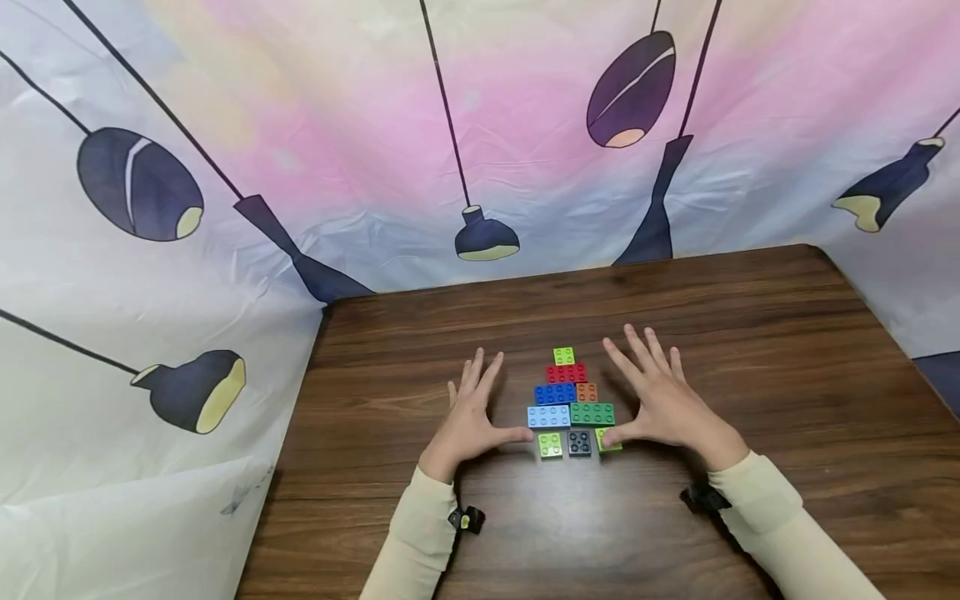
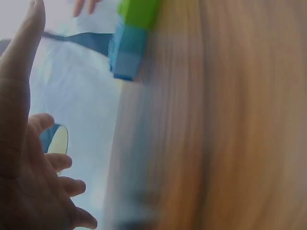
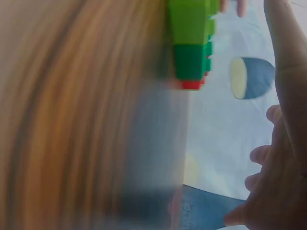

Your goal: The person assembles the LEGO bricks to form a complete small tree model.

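Note:
Toy building bricks lie in rows that widen toward the person: lime (image 1: 563, 357), red (image 1: 566, 373), blue (image 1: 555, 394) beside orange (image 1: 587, 392), light blue (image 1: 548, 417) beside green (image 1: 592, 414). Nearest are a lime brick (image 1: 550, 446), a dark grey one (image 1: 579, 442) and another lime one (image 1: 615, 445). My left hand (image 1: 467, 425) is spread left of them, thumb tip by the light blue brick's near corner. Spread on the right is my right hand (image 1: 663, 407); its thumb partly hides the right lime brick. Whether either thumb touches a brick, I cannot tell. Neither hand holds anything.
The brown wood-grain table (image 1: 787, 358) extends around the bricks. Behind it and on the left hangs a pastel cloth (image 1: 360, 125) printed with dark lamps. Black straps with small devices sit at the left wrist (image 1: 467, 520) and right wrist (image 1: 705, 497).

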`<state>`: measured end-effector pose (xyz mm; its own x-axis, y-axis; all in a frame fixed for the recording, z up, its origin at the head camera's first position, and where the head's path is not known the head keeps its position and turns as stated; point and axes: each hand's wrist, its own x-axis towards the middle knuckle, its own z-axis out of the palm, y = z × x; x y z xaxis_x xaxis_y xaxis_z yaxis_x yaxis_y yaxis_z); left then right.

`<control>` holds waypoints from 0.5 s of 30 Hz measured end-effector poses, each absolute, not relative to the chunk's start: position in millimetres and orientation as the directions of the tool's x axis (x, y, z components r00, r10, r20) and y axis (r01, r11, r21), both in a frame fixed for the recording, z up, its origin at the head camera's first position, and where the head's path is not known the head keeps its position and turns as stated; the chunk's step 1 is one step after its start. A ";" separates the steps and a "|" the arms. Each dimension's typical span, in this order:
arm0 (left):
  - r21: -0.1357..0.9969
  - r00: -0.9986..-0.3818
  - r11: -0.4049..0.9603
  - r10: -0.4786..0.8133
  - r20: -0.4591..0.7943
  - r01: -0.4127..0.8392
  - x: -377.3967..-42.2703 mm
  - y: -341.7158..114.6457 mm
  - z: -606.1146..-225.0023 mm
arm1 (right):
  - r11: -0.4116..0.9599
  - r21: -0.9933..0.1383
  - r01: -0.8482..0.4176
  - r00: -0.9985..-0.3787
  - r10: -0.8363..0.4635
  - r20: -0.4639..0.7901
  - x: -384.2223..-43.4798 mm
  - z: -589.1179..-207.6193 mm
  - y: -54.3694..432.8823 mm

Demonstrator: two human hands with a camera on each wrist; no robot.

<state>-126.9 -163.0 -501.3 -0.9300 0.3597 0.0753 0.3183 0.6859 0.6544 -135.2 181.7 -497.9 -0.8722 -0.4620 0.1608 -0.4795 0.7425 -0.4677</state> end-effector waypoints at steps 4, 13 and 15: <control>0.729 -0.929 0.601 0.346 0.132 0.327 -120.3 -153.6 -515.0 | 0.706 -0.513 -0.488 -0.868 -0.452 0.203 -132.0 -501.3 174.1; 0.789 -0.903 0.459 0.327 0.277 0.409 -106.0 -137.1 -527.4 | 0.661 -0.538 -0.523 -0.846 -0.480 0.232 -126.8 -495.9 162.7; 0.789 -0.894 0.440 0.335 0.299 0.429 -103.0 -135.6 -529.6 | 0.663 -0.534 -0.524 -0.845 -0.483 0.228 -125.1 -495.9 161.4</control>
<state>-103.0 -135.6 -529.6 -0.8935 0.3353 0.2986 0.4288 0.4401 0.7889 -125.1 161.4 -495.9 -0.8451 -0.4834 0.2282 -0.5238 0.6633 -0.5344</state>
